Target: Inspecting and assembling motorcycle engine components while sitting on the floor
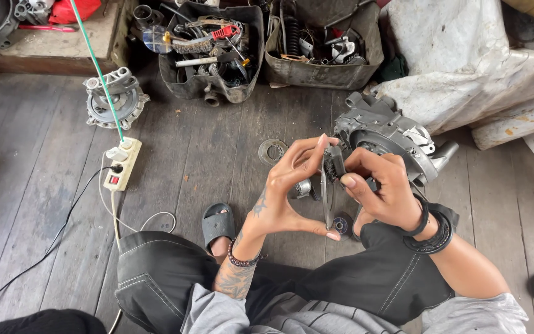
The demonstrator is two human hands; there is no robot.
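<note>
Together, hands (335, 185) gripping flat metal part (327, 198), engine casing (390, 139) behind

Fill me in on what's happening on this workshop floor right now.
A person sits on a wooden plank floor, working with both bare hands. The left hand holds a thin metal disc edge-on between fingertips and thumb, while the right hand presses a small dark gear-like part against it. Just behind the hands lies a grey engine casing. A flat metal ring and a power strip rest on the floor, and two bins of tools stand farther back.
</note>
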